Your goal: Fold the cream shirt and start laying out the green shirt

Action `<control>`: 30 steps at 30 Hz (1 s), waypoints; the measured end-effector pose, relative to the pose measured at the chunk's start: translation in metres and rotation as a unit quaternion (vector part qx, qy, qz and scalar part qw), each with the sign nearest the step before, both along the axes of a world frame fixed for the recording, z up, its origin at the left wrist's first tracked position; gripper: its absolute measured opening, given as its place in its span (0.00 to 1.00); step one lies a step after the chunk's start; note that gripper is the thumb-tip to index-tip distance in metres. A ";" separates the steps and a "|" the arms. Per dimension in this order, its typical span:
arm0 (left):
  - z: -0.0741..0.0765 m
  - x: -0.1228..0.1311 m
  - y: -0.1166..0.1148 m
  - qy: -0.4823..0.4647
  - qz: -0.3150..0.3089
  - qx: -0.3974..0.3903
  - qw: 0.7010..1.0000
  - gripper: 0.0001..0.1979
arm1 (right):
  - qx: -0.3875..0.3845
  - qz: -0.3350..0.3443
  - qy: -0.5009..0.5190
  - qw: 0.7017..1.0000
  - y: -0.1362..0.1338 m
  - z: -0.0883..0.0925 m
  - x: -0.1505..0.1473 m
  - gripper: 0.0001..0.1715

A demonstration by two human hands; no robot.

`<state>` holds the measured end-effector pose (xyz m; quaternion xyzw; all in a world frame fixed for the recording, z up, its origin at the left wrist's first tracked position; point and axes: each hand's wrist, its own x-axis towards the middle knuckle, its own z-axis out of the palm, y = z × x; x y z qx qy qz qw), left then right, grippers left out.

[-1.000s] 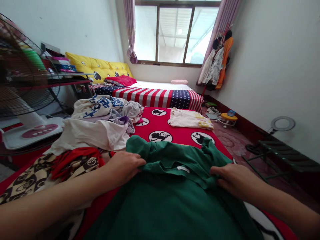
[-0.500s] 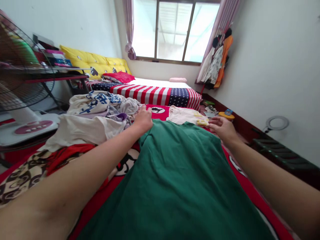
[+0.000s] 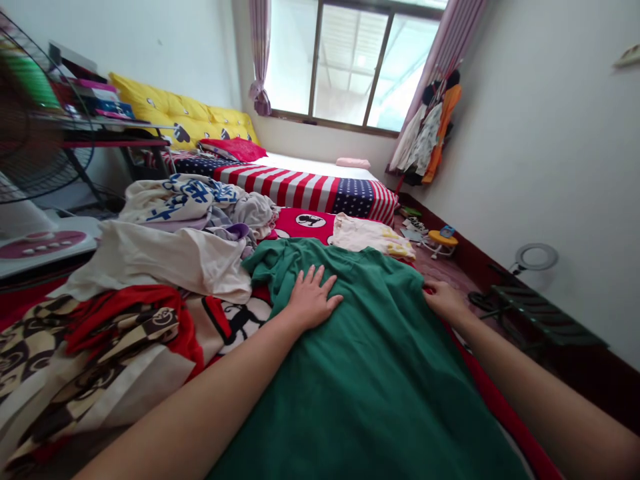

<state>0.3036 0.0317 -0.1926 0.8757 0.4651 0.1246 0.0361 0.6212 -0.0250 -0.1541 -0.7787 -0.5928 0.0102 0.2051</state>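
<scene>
A green T-shirt [image 3: 365, 347] lies spread out in front of me on a red patterned cover [image 3: 280, 223]. My left hand [image 3: 313, 300] rests flat on its upper left part, fingers apart. At the right shoulder edge, my right hand [image 3: 444, 300] is closed, with the shirt's edge pinched between thumb and fingers. The green sleeve on the left lies out flat toward the clothes pile. Just beyond the collar lies a pale top with yellow patches [image 3: 370, 235].
Heaped clothes lie on the left: a white garment with blue print [image 3: 185, 197], a cream garment [image 3: 165, 257] and a brown-patterned one [image 3: 105, 367]. A fan [image 3: 45, 240] stands far left. A bed [image 3: 280, 183], yellow stool [image 3: 443, 238] and ring light [image 3: 537, 257] are farther off.
My left hand has moved from the shirt's left shoulder down onto its front and lies flat. My right hand has come lower and closed on the shirt's edge. The left sleeve is now spread outward.
</scene>
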 end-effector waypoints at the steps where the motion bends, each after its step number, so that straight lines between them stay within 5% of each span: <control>1: 0.000 0.000 0.000 0.000 0.001 0.001 1.000 0.32 | -0.001 0.005 0.005 1.000 0.003 0.001 -0.009 0.13; 5: 0.000 0.000 -0.001 -0.007 0.001 0.003 1.000 0.32 | 0.116 0.068 -0.007 0.991 0.005 0.009 -0.064 0.13; 7: 0.000 0.000 -0.001 -0.008 -0.003 0.004 1.000 0.32 | 0.188 0.206 -0.062 0.958 -0.005 0.013 -0.099 0.12; 9: 0.000 -0.001 0.000 0.002 -0.010 0.003 1.000 0.30 | 0.160 0.376 -0.126 0.904 -0.020 0.017 -0.129 0.12; 11: 0.000 -0.001 0.001 0.015 -0.017 0.002 1.000 0.28 | 0.137 0.445 -0.139 0.874 -0.034 0.019 -0.147 0.15; 13: 0.000 -0.001 0.002 0.014 -0.019 0.002 1.000 0.27 | 0.159 0.411 -0.100 0.892 -0.040 0.020 -0.150 0.14; 17: -0.001 -0.001 0.001 -0.006 -0.013 0.000 1.000 0.30 | 0.188 0.241 -0.041 0.951 -0.029 0.021 -0.134 0.11; 19: -0.001 -0.001 0.001 -0.007 -0.014 -0.002 1.000 0.30 | 0.154 0.180 -0.055 0.970 -0.021 0.017 -0.132 0.21; 21: -0.001 -0.002 0.001 -0.008 -0.017 -0.002 1.000 0.30 | 0.100 0.174 -0.082 0.976 -0.017 0.011 -0.137 0.29; 25: -0.003 -0.002 0.002 -0.009 -0.018 0.001 1.000 0.31 | 0.013 0.252 -0.107 0.962 -0.017 0.005 -0.149 0.11; 27: -0.003 -0.002 0.002 -0.016 -0.012 0.000 1.000 0.31 | -0.005 0.243 -0.056 0.968 -0.014 0.013 -0.135 0.11; 30: -0.002 -0.001 0.001 -0.027 -0.004 -0.006 1.000 0.32 | 0.005 0.107 0.064 0.992 -0.006 0.039 -0.076 0.12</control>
